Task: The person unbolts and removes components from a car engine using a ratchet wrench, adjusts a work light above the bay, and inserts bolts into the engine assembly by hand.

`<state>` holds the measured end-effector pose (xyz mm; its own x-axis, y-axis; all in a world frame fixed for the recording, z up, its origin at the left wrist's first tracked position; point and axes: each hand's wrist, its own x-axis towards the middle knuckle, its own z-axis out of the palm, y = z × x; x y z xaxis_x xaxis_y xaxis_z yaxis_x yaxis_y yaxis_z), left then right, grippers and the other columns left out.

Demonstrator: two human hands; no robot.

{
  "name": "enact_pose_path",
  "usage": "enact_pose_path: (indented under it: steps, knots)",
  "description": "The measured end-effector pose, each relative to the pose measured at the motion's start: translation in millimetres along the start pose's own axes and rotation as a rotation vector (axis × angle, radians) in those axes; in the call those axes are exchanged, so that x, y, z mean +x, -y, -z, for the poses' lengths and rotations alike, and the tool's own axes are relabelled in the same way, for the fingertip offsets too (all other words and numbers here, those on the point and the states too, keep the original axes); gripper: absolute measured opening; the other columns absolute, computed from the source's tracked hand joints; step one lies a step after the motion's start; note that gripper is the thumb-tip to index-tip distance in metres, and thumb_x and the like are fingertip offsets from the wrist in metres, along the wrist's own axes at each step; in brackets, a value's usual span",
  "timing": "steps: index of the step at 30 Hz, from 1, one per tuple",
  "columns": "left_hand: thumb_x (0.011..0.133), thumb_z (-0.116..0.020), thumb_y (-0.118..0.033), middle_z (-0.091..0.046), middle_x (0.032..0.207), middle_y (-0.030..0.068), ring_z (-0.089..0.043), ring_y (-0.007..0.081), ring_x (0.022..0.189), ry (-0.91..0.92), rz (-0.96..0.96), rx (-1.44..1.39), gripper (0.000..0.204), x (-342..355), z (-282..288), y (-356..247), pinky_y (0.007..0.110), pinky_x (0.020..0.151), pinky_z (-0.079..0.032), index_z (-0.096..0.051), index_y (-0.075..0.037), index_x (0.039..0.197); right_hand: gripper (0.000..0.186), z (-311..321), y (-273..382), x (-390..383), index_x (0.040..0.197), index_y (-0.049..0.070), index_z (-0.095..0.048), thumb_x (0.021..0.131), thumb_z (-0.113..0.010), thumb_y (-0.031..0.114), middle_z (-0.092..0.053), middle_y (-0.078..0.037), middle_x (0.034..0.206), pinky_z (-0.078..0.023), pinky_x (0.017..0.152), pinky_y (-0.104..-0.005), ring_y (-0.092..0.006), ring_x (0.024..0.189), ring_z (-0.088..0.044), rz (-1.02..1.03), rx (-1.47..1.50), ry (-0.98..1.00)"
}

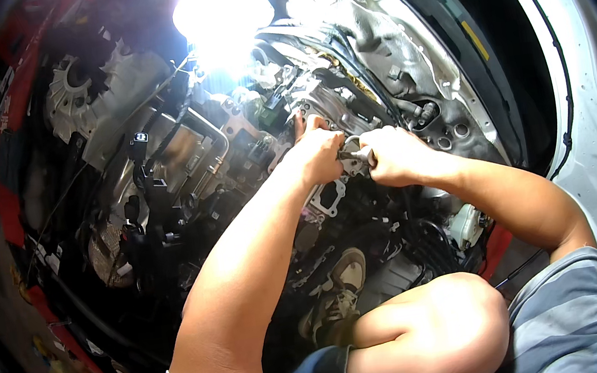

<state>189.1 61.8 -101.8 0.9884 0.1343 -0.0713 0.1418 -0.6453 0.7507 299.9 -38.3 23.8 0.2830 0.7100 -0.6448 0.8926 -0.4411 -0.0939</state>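
Note:
Both my hands are at a metal engine part [314, 99] in the middle of an engine bay. My left hand [322, 154] is closed at its near side, one finger reaching up along the metal; what its curled fingers hold is hidden. My right hand [399, 155] is wrapped round a silver metal tool [363, 155], whose exact kind I cannot make out. The tool's short visible part lies in the gap between my two hands. Just below them sits a pale metal flange [329, 196] with an opening in it.
A very bright work lamp [222, 17] glares at the top. Hoses and cables [350, 61] run behind the engine. A white fender [587, 76] curves along the right. My knee [436, 333] and shoe [344, 285] are in the bay, below my hands. A white-capped reservoir [467, 227] stands at right.

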Motion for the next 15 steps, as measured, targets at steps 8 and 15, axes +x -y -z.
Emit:
enact_pose_path:
  steps: [8, 15]
  knots:
    - [0.068, -0.071, -0.022, -0.068, 0.1, 0.0155, -0.05, 0.0339, 0.117, -0.017, 0.003, -0.058, 0.038, -2.6, 2.1, -4.4, 0.064, 0.114, -0.01, -0.07, -0.003, 0.101, 0.014, -23.3, 18.9, -8.1, 0.091, 0.016, -0.057, 0.085, -0.061, 0.004, -0.033, 0.007, 0.058, -0.034, 0.048, -0.0285, -0.0069, 0.047, -0.031, -0.625, 1.531, 0.298]
    - [0.075, -0.071, -0.031, -0.069, 0.097, 0.0155, -0.051, 0.0357, 0.114, -0.06, -0.035, -0.006, 0.036, 3.1, -5.6, 0.3, 0.062, 0.113, -0.015, -0.07, -0.003, 0.098, 0.023, 14.5, -4.6, 12.8, 0.093, 0.003, -0.066, 0.072, -0.06, 0.007, -0.067, -0.022, 0.084, -0.052, 0.076, -0.0457, -0.0408, 0.085, -0.065, 0.117, -0.122, 0.111]
